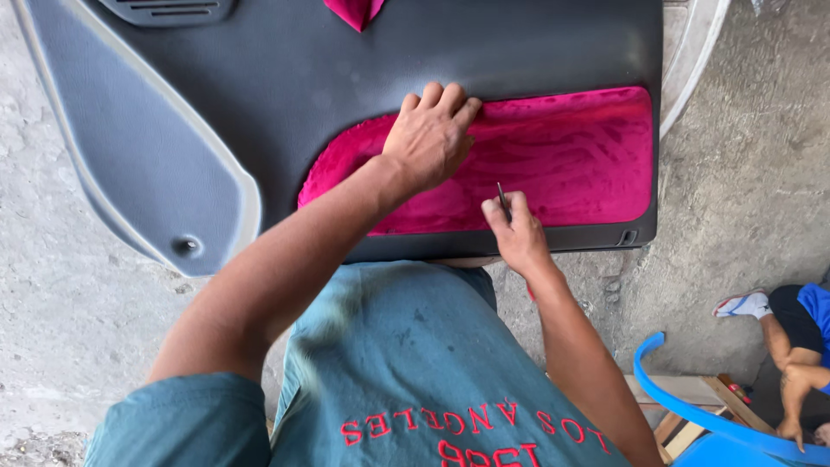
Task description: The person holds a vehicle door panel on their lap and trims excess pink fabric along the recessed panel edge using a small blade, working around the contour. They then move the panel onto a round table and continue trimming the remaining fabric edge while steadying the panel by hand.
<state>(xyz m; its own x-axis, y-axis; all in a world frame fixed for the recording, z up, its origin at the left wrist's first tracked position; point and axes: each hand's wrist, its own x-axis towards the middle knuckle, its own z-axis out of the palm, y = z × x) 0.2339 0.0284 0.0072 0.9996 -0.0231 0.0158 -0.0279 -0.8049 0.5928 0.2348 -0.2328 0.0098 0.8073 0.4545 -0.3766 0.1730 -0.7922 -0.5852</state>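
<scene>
Here, left hand [430, 138] flattens plush (magenta) fabric [571, 156].

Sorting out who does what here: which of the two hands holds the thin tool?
The right hand pinches the thin dark tool at the pink fabric panel's lower edge; the left hand lies flat, empty.

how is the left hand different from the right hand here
The left hand lies flat and open, palm down on the pink fabric panel; the right hand is closed around a thin dark tool. The left hand sits farther up the panel, the right hand at its lower edge. Both are bare.
</scene>
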